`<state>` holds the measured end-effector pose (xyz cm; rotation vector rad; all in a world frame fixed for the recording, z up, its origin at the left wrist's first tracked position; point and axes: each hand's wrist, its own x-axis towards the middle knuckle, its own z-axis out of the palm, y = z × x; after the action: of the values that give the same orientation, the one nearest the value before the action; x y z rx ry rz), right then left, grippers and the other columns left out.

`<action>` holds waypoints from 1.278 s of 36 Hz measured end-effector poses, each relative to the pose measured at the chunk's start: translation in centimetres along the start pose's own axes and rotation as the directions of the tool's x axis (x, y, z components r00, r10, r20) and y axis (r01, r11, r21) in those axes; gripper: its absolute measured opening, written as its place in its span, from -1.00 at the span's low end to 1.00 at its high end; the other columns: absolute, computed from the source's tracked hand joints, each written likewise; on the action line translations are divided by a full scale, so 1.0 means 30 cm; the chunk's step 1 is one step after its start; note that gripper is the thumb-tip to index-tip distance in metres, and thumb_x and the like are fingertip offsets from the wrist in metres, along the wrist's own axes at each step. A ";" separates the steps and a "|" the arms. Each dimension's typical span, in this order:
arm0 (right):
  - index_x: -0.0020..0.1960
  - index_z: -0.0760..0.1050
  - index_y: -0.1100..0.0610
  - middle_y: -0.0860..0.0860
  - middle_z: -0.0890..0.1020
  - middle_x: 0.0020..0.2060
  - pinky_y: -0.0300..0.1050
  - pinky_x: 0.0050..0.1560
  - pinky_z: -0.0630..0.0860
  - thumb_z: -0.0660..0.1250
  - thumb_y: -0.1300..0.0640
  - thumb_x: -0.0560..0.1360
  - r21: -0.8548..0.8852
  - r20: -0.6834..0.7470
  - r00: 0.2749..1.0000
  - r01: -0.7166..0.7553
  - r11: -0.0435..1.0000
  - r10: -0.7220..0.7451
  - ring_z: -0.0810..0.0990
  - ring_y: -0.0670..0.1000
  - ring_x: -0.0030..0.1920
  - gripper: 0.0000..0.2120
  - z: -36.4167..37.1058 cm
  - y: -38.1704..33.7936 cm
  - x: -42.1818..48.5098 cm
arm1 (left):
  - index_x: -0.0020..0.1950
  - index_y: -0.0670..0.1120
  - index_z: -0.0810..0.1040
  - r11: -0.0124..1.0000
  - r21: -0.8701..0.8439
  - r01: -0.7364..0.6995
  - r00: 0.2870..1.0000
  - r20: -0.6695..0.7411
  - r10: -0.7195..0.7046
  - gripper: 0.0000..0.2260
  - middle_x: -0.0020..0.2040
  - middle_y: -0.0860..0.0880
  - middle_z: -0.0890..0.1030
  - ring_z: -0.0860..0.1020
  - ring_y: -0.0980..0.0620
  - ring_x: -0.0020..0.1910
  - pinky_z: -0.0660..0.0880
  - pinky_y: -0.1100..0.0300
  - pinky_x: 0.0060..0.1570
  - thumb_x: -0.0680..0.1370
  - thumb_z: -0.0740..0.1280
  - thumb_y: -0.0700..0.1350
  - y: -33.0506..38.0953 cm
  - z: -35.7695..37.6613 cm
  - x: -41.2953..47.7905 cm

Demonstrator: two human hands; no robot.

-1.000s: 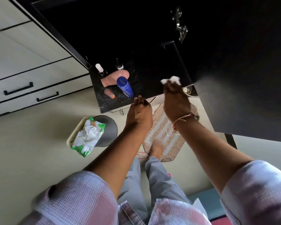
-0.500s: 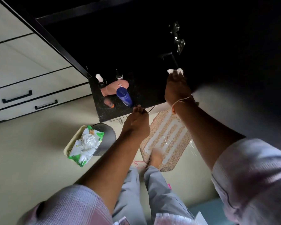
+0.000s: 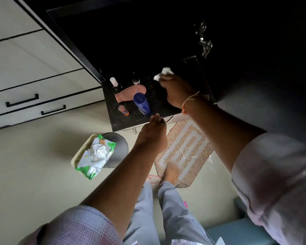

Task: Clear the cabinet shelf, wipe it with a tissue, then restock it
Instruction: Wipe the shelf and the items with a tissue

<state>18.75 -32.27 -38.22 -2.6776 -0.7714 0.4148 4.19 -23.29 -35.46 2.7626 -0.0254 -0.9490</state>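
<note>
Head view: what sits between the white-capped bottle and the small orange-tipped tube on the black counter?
The pink tube lies on its side between white-capped bottle and orange-tipped tube.

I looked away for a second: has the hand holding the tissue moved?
Yes. The right hand with the tissue has swept left across the dark shelf, away from the door hinge, toward the blue bottle.

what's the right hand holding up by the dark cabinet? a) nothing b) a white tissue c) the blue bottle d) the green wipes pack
b: crumpled white tissue pokes out past the fingers of the right hand, while the blue bottle stands apart on the dark counter and the green wipes pack lies down by the bin.
</note>
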 end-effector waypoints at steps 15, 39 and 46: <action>0.43 0.40 0.12 -0.04 0.40 0.44 -0.04 0.47 0.29 0.15 0.45 0.48 0.004 -0.099 0.984 -0.148 0.989 0.147 0.31 0.04 0.46 -0.44 -0.004 0.086 -0.243 | 0.57 -0.29 -0.06 0.999 0.026 0.030 0.998 0.063 -0.031 -0.37 0.58 -0.26 -0.06 -0.03 -0.18 0.57 0.04 0.05 0.49 0.65 0.19 -0.08 0.018 -0.030 -0.006; 0.42 0.42 0.13 -0.01 0.46 0.40 -0.03 0.33 0.40 -0.05 0.31 0.38 -0.135 -0.033 0.999 0.013 0.991 -0.017 0.45 0.05 0.38 -0.35 0.075 -0.043 -0.456 | 0.57 -0.28 -0.04 0.997 0.068 0.031 0.997 0.064 -0.035 -0.39 0.58 -0.23 -0.05 0.00 -0.15 0.57 0.04 0.10 0.48 0.65 0.19 -0.11 0.019 -0.029 -0.020; 0.34 0.45 0.33 0.19 0.51 0.33 -0.02 0.29 0.46 0.28 0.43 0.39 -0.206 -0.210 0.935 -0.327 0.922 0.285 0.49 0.16 0.34 -0.49 0.055 0.039 -0.448 | 0.58 -0.23 -0.04 0.993 0.104 0.054 0.987 0.148 -0.069 -0.44 0.59 -0.20 -0.07 -0.05 -0.13 0.57 -0.04 0.14 0.49 0.67 0.13 -0.10 0.026 -0.026 0.007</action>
<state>7.77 -40.28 -37.66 -3.0227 -0.3661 0.1585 4.89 -23.92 -34.81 2.7895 -0.0128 -1.2031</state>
